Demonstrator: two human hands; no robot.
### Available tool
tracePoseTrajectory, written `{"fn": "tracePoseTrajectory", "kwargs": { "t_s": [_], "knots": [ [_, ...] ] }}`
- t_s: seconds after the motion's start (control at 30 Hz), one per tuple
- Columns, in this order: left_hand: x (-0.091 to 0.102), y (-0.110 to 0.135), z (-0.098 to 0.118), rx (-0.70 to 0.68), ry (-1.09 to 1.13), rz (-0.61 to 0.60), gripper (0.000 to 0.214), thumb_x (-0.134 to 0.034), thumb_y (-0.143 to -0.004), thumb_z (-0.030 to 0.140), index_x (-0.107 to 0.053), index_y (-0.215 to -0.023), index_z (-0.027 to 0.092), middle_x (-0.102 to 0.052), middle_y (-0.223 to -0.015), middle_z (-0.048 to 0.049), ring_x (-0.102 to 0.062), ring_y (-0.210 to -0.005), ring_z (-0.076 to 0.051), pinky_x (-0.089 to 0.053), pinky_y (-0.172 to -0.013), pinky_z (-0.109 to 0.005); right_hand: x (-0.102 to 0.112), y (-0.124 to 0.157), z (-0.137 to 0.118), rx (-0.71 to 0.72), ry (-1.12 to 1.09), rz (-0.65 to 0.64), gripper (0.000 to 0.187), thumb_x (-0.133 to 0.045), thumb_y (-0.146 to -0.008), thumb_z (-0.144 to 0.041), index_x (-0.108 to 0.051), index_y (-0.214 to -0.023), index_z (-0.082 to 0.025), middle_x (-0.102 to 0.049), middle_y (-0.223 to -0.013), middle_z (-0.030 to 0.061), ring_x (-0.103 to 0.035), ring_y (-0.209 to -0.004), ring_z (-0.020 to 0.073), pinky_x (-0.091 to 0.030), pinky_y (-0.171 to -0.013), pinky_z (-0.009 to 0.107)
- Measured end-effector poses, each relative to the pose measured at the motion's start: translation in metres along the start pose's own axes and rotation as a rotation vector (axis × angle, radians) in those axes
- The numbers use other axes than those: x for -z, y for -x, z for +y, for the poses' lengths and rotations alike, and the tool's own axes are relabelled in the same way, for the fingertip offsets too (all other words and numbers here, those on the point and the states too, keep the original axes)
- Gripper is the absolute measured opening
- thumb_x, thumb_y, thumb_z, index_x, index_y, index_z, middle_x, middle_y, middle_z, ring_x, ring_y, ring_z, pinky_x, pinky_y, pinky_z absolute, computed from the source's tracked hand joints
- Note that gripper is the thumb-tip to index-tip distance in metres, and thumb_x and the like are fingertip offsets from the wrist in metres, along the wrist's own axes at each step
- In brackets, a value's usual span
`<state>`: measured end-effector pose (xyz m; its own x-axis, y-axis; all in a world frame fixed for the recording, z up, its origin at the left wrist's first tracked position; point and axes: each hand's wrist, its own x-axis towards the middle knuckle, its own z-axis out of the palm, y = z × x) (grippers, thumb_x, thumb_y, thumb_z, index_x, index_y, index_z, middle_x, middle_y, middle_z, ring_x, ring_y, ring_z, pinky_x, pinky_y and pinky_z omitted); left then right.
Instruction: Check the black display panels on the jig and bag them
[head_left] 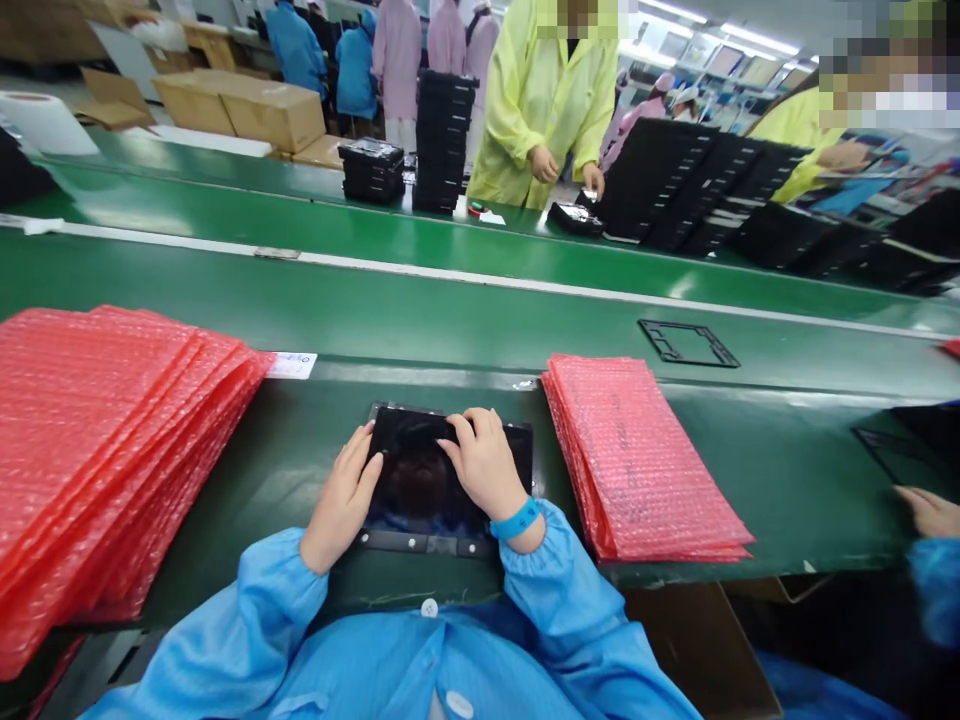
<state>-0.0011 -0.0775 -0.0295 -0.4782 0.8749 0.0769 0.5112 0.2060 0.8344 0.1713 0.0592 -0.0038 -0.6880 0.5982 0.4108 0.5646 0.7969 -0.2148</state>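
A glossy black screen panel [416,500] lies on the green bench in front of me, with a dark strip carrying pale round spots along its near edge. My left hand [343,498] rests at the panel's left edge, fingers stretched along the side and thumb apart. Across the top of the panel reaches my right hand [486,462], fingers bent and apart near the far edge, thumb over the glass. A blue band [516,520] circles my right wrist. Beneath the panel, a clear and dark border shows at the far and right sides; its full shape is hidden.
Red bubble-wrap bags [97,430] are piled at left, and a smaller stack of red bags [637,450] lies at right. A thin black frame [688,343] sits farther back. At far right is a co-worker's hand [930,512]. Black trays [444,140] stand across the line.
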Motion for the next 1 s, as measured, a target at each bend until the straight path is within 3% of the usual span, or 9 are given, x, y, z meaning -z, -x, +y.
{"fn": "tracePoseTrajectory", "kwargs": {
  "t_s": [0.07,0.13,0.27,0.47,0.57,0.67,0.77,0.93,1.0],
  "knots": [
    [0.0,0.001,0.016,0.065,0.299,0.045,0.051,-0.046,-0.091,0.045,-0.048,-0.136,0.02,-0.049,-0.143,-0.0101,-0.042,-0.133,-0.024,-0.028,-0.114,-0.043,0.009,0.002,0.0,-0.017,-0.022,0.125,0.032,-0.043,-0.096,-0.032,-0.053,-0.122,-0.017,-0.056,-0.11,0.0128,-0.052,-0.108,0.0246,-0.033,-0.107,0.052],
    [0.003,0.002,0.033,0.184,0.602,-0.001,0.054,-0.054,-0.087,0.046,-0.049,-0.135,0.021,-0.057,-0.136,-0.0098,-0.051,-0.126,-0.025,-0.037,-0.108,-0.042,0.019,0.004,0.0,-0.027,-0.041,0.229,0.032,-0.044,-0.096,-0.027,-0.051,-0.124,-0.016,-0.058,-0.112,0.0132,-0.052,-0.112,0.0239,-0.031,-0.109,0.052],
    [0.017,-0.002,0.05,0.416,0.95,-0.059,0.058,-0.069,-0.077,0.044,-0.058,-0.128,0.019,-0.067,-0.122,-0.0099,-0.061,-0.113,-0.027,-0.048,-0.097,-0.039,0.038,0.014,0.005,-0.041,-0.077,0.258,0.034,-0.048,-0.094,-0.023,-0.049,-0.128,-0.018,-0.061,-0.12,0.0117,-0.05,-0.123,0.0237,-0.027,-0.112,0.052],
    [0.041,-0.018,0.032,0.525,1.08,0.04,0.046,-0.07,-0.077,0.037,-0.063,-0.121,0.027,-0.072,-0.11,-0.0045,-0.069,-0.095,-0.024,-0.059,-0.079,-0.033,0.049,0.047,0.02,-0.29,-0.265,0.269,0.05,-0.052,-0.092,-0.031,-0.04,-0.139,-0.016,-0.045,-0.142,0.0155,-0.041,-0.133,0.0276,-0.037,-0.109,0.048],
    [0.044,-0.023,0.02,0.542,1.095,0.074,0.039,-0.066,-0.08,0.037,-0.063,-0.119,0.03,-0.073,-0.106,-0.003,-0.071,-0.089,-0.023,-0.06,-0.075,-0.034,0.053,0.061,0.025,-0.389,-0.629,0.006,0.044,-0.051,-0.093,-0.036,-0.048,-0.133,-0.018,-0.059,-0.129,0.0125,-0.058,-0.117,0.0253,-0.047,-0.1,0.042],
    [0.043,-0.025,0.015,0.553,1.08,0.076,0.036,-0.06,-0.084,0.035,-0.062,-0.12,0.032,-0.074,-0.104,-0.0027,-0.071,-0.088,-0.024,-0.061,-0.074,-0.036,0.06,0.067,0.022,-0.423,-0.957,-0.271,0.031,-0.043,-0.097,-0.039,-0.061,-0.11,-0.018,-0.073,-0.096,0.007,-0.07,-0.083,0.0192,-0.055,-0.073,0.031],
    [0.041,-0.026,0.015,0.561,1.097,0.083,0.034,-0.055,-0.087,0.031,-0.061,-0.121,0.031,-0.074,-0.105,-0.0026,-0.071,-0.089,-0.023,-0.061,-0.074,-0.036,0.065,0.068,0.016,-0.455,-1.03,-0.251,0.031,-0.042,-0.097,-0.041,-0.061,-0.089,-0.018,-0.073,-0.076,0.0034,-0.069,-0.065,0.015,-0.051,-0.059,0.025],
    [0.041,-0.024,0.023,0.624,1.141,0.105,0.037,-0.052,-0.088,0.033,-0.06,-0.123,0.027,-0.074,-0.103,-0.0048,-0.072,-0.088,-0.024,-0.061,-0.073,-0.037,0.065,0.069,0.013,-0.463,-1.001,-0.211,0.036,-0.044,-0.096,-0.043,-0.06,-0.075,-0.019,-0.073,-0.072,0.0029,-0.068,-0.064,0.014,-0.051,-0.061,0.025],
    [0.043,-0.022,0.027,0.669,1.115,0.043,0.04,-0.06,-0.083,0.034,-0.062,-0.121,0.026,-0.074,-0.102,-0.0063,-0.072,-0.088,-0.026,-0.061,-0.074,-0.038,0.062,0.07,0.016,-0.476,-1.013,-0.201,0.038,-0.044,-0.096,-0.044,-0.06,-0.073,-0.018,-0.073,-0.072,0.0037,-0.068,-0.064,0.0142,-0.05,-0.061,0.025]
  ]
}}
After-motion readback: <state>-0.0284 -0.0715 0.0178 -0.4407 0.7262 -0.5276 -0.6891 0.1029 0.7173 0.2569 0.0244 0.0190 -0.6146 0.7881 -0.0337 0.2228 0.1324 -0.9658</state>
